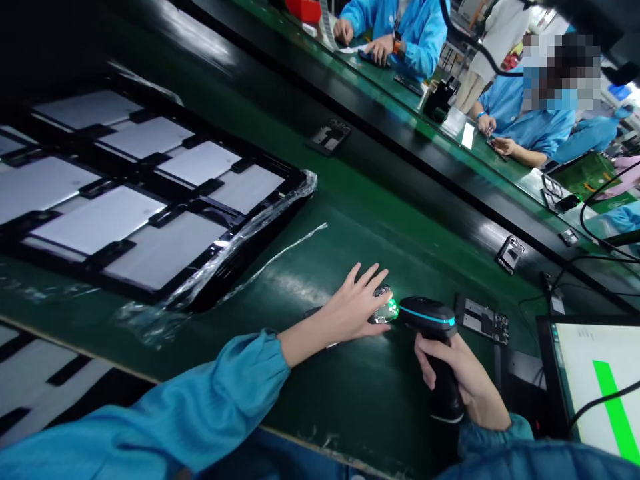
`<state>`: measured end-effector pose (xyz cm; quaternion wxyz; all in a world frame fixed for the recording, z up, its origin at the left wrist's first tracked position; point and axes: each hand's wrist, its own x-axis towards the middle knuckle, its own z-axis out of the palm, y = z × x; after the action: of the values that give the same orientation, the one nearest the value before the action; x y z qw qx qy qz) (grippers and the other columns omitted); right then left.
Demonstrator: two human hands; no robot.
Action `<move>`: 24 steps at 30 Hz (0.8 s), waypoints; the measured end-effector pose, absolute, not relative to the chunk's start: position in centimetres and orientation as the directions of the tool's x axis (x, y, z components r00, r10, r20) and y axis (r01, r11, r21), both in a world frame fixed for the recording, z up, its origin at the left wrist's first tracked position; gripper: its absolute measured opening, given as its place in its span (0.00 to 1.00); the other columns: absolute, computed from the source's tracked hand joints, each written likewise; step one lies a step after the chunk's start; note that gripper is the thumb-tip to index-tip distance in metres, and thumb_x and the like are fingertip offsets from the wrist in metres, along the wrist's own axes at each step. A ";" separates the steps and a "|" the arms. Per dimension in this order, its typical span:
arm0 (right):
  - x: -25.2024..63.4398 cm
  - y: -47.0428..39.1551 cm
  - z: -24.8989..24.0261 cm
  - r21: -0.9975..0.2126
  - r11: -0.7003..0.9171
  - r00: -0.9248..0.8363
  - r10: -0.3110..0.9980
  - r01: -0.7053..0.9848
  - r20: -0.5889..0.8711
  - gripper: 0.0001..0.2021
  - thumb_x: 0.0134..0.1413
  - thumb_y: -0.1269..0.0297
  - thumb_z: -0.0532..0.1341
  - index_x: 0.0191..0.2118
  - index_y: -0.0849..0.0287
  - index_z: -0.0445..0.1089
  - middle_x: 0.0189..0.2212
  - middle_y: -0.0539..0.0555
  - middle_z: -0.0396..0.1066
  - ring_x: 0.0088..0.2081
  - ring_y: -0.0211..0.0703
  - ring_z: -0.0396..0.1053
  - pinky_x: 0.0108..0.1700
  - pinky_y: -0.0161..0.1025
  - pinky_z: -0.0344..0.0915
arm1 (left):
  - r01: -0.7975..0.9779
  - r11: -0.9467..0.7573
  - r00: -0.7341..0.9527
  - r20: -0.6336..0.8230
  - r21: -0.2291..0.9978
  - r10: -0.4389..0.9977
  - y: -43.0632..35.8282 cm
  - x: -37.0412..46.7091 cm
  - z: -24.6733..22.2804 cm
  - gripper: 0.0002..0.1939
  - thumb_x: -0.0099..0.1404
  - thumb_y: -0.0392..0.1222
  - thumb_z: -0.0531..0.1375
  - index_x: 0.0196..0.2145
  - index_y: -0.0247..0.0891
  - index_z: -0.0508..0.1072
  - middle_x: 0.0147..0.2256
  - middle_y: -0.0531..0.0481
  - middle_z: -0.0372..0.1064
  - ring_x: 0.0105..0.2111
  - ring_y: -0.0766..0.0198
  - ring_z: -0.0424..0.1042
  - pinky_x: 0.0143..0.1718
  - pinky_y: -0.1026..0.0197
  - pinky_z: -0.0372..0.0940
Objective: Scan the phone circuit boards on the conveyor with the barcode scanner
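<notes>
On green belt, centre: I pin phone board (384,312) flat w/ left hand (356,308), fingers spread; right hand (463,373) clamped on scanner (434,347).
Board looks light, thin, fragile; I'd grip by edges only.

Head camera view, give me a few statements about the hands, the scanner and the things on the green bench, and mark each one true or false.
1. The right hand grips a black handheld scanner. True.
2. The left hand lies flat on a small device lit by green light. True.
3. The scanner points away from the device, toward the monitor. False: its head faces the device under the left hand.
4. The black tray of white rectangular panels sits to the right of the scanner. False: it lies to the left, beyond the left arm.
5. The monitor shows a green stripe on a white screen. True.
6. The person's sleeves are red. False: they are blue.
</notes>
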<state>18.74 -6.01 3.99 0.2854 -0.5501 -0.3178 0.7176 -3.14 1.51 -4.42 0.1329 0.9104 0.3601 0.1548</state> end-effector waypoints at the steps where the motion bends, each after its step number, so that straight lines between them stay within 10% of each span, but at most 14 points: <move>1: 18.7 -5.9 4.1 -0.765 -0.640 -0.242 0.755 -0.073 -0.609 0.15 0.54 0.58 0.66 0.24 0.61 0.66 0.18 0.46 0.63 0.15 0.31 0.59 0.19 0.31 0.58 | 0.610 -0.705 0.691 0.193 0.361 0.697 1.5 -3.2 -4.4 0.30 0.62 0.58 0.62 0.55 0.36 0.69 0.65 0.29 0.52 0.67 0.33 0.47 0.62 0.28 0.44; 24: 18.4 -7.4 4.1 -0.778 -0.602 -0.217 0.796 -0.179 -0.566 0.15 0.53 0.58 0.67 0.23 0.61 0.66 0.18 0.46 0.62 0.15 0.29 0.57 0.18 0.30 0.58 | 0.577 -0.709 0.696 0.211 0.405 0.687 1.5 -3.4 -4.3 0.29 0.62 0.53 0.63 0.56 0.34 0.68 0.68 0.31 0.45 0.68 0.36 0.44 0.64 0.34 0.46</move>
<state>18.44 -7.41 4.07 0.3370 -0.5274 -0.2924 0.7231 -3.44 1.51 -4.33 0.1556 0.9075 0.3483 0.1759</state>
